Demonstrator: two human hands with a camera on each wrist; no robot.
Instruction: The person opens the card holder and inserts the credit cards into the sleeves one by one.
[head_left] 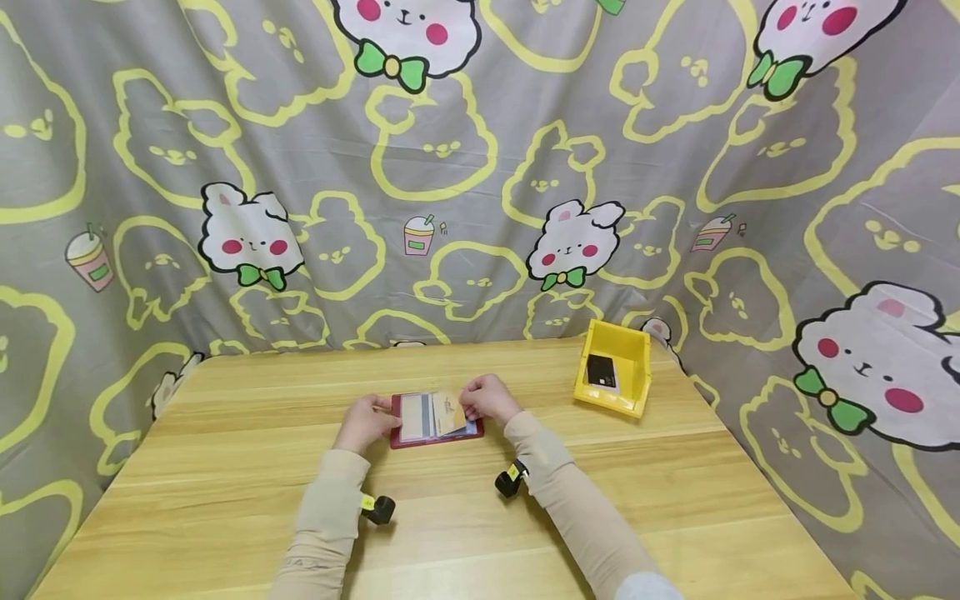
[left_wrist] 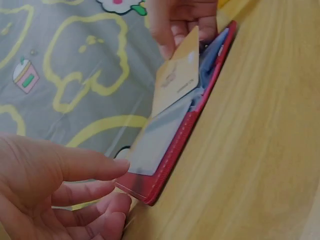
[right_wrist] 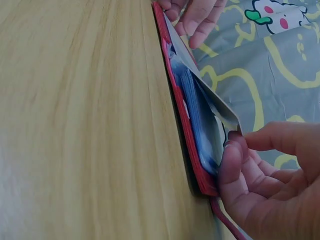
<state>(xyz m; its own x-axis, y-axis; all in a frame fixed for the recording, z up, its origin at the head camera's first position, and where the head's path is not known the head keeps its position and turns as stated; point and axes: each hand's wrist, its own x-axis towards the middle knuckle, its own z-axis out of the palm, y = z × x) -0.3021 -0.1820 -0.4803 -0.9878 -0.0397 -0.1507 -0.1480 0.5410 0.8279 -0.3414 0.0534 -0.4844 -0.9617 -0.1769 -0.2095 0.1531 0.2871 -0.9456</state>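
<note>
A red card holder (head_left: 415,419) lies spread flat on the table, with clear sleeve pages inside. My left hand (head_left: 366,423) holds its left edge, the thumb over the red cover's corner (left_wrist: 142,187) and the other fingers curled beside and below it. On the right side, a yellowish card page (left_wrist: 176,80) tilts up from the pages beneath. Its outer edge is pinched between thumb and fingers of my right hand (right_wrist: 272,177). Under the raised page, a stack of bluish sleeves (right_wrist: 192,115) rests against the red cover.
A yellow open bin (head_left: 636,367) stands at the table's back right, with a black card (head_left: 601,371) and a paler one under it inside. A patterned grey curtain (head_left: 465,208) hangs behind the wooden table (head_left: 450,542) and along its sides.
</note>
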